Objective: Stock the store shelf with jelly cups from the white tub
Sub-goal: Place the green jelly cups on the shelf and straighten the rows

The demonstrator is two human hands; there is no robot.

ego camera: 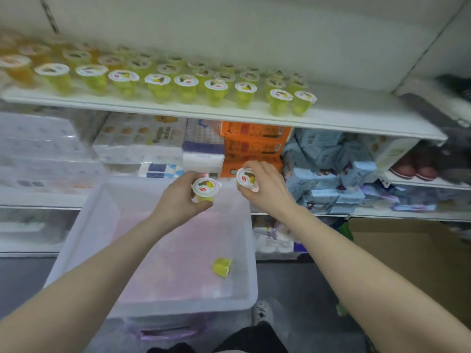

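- Above the white tub [76, 240], each hand has its fingers curled round a jelly cup: the left hand [178, 197] holds one [206, 189] from the side with its printed lid facing up, and the right hand [267, 187] clasps another [246, 178] tipped a little toward the person.
- Both cups hang between the tub and the shelf [356, 118], well below the shelf board and not yet set down.
- One last cup [222, 266] lies on its side on the tub floor, near the right wall.
- Up on the shelf, rows of green cups [186, 85] already stand packed from the left; bare board shows only at the right end, beside the last pair [293, 101].
- Risk, as I judge it: the front row stands close to the edge, so a cup brought up too low could clip one and knock it off; a cup set down tilted could topple its neighbours.
- Tissue packs [142, 141] and orange boxes [252, 143] fill the level underneath.
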